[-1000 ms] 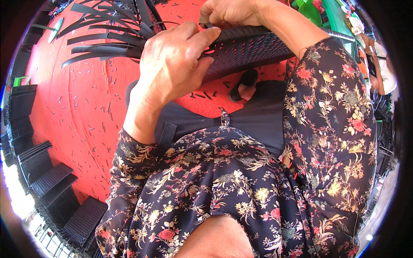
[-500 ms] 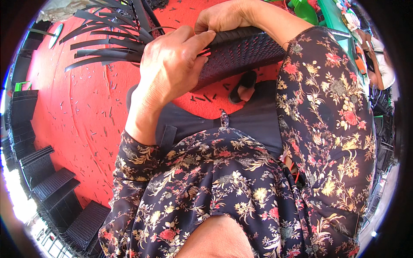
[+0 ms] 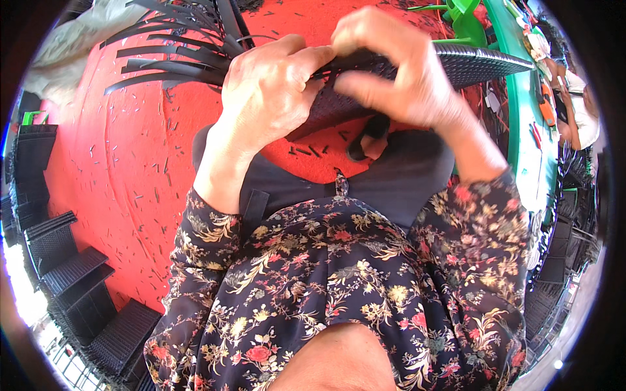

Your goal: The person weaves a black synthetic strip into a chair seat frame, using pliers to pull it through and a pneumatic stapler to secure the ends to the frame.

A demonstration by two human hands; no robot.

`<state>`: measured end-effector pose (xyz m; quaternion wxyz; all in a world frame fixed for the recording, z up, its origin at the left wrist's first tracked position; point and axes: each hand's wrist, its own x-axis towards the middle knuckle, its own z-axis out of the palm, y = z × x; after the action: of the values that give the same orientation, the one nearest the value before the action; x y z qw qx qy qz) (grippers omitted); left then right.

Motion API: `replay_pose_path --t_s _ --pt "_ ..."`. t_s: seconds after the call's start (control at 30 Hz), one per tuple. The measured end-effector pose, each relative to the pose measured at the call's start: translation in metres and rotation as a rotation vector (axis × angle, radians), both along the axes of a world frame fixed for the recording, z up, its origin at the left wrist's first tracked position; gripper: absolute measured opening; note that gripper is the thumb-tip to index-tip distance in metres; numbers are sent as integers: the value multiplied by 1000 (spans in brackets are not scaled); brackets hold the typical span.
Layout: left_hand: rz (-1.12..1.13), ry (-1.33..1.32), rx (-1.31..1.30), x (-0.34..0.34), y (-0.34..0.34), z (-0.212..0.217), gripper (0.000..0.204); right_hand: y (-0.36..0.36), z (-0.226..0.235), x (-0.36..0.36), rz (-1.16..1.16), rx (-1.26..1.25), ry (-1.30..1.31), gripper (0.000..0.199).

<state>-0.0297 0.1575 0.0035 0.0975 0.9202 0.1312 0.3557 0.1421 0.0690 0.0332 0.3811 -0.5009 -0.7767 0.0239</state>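
A black woven basket [image 3: 479, 63], of flat plastic-looking strips, lies across the space in front of my knees. Long loose strips [image 3: 176, 58] fan out from its left end. My left hand [image 3: 267, 94] is closed on the basket's edge, thumb and forefinger pinched together near its middle. Just right of it, my right hand [image 3: 401, 72] is curled over the same edge, smeared by motion. Its thumb and forefinger stand apart, with dark weave showing between them. Whether a thin strip touches its fingertips is hidden by the blur.
Black strip offcuts litter the red floor [image 3: 117, 189]. Stacked black woven pieces [image 3: 75, 267] line the left side. A green-edged table [image 3: 521, 124] stands at right, near a green plastic object [image 3: 463, 19]. Another person [image 3: 577, 111] is at far right.
My right hand has come from the basket's far side to the near side of the edge, its elbow lowered. More of the basket's right end shows. My left hand keeps its grip.
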Motion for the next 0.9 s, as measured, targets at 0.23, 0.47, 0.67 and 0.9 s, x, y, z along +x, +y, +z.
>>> replay_pose_path --t_s 0.23,0.47,0.67,0.9 --pt "-12 25 -15 0 7 -3 23 0 -38 -20 -161 397 -186 18" --pt "0 68 -76 -2 10 -2 29 -13 -33 -32 -22 176 741 4" --pt "-45 -14 -39 0 12 -9 28 -16 -36 -43 27 65 1085 10" --pt "57 -41 -8 3 -1 -13 19 -24 -23 -44 -96 11 926 11"
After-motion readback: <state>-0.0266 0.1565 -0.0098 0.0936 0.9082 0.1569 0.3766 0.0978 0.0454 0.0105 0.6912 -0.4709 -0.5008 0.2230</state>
